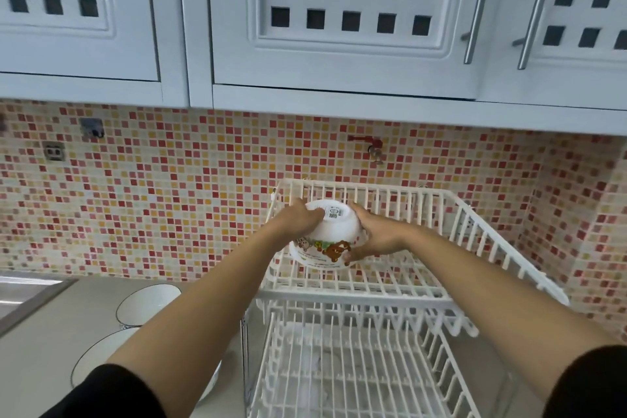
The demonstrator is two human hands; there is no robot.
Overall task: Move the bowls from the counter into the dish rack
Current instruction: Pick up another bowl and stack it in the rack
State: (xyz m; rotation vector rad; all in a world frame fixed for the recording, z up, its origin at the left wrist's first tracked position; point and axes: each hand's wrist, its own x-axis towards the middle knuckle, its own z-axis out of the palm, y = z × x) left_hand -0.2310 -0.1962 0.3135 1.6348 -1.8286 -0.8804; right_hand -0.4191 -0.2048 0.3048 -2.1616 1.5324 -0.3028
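Observation:
A white bowl with cartoon bears [325,237] is held upside down, tilted toward me, over the left part of the upper tier of the white wire dish rack [475,234]. My left hand [298,219] grips its left side and my right hand [373,234] holds its right side and rim. Two white bowls with dark rims stand on the counter at the left: a smaller one [146,305] and a larger one [101,360] partly hidden by my left forearm.
The rack's lower tier [356,377] lies below, nearer to me. A steel sink edge [23,295] is at far left. A mosaic tile wall with a red tap [371,144] is behind, and white cabinets [339,27] hang overhead.

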